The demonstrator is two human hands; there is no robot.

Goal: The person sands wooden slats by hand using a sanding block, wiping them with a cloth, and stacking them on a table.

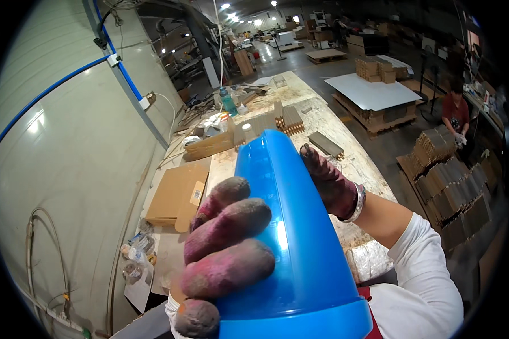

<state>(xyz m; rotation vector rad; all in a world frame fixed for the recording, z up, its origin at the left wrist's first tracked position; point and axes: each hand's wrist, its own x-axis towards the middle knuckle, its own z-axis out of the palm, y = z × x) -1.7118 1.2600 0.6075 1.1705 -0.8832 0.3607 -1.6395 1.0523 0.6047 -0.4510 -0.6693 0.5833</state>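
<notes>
A large, translucent blue plastic jug is raised close in front of me and tilted, its broad end low and its narrower end toward the table. My left hand, in a stained pink-and-grey glove, wraps its fingers over the jug's left side. On the far right side, my right hand presses against the jug in a dark, soiled glove, with a band round the wrist. Part of that hand's fingers is hidden behind the jug. A small white cap shows at the jug's upper left edge; I cannot tell what it belongs to.
The long worktable carries bundled strips, a teal bottle, an open carton and flat cardboard. A wall stands close at left. Stacked panels and a person are at right.
</notes>
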